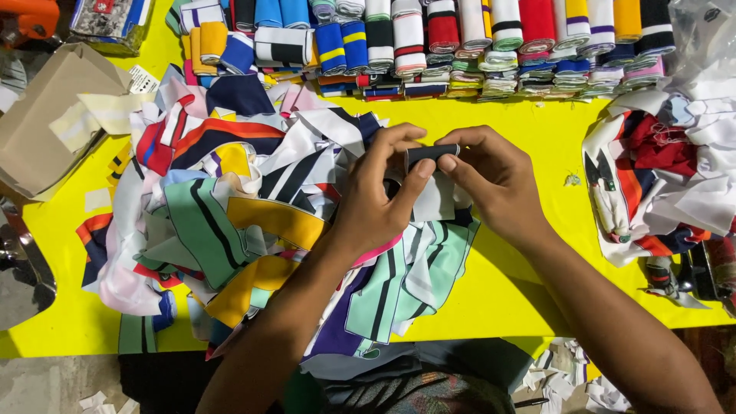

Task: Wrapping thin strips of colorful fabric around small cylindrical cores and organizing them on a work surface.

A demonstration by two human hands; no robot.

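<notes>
Dark folded strip (431,154) is pinched between both hands, left hand (373,201) and right hand (491,180); a loosened grip risks it being lost among the fabric scraps (230,207).

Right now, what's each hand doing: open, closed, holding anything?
Left hand: closed, pinching the dark ribbed fabric strip and the grey piece under it.
Right hand: closed, pinching the same strip's other end.

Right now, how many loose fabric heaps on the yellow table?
2. A big heap of cut pieces lies left of centre, under the left hand; a smaller heap sits at the right edge, beyond the right hand. More may lie off-frame.
</notes>
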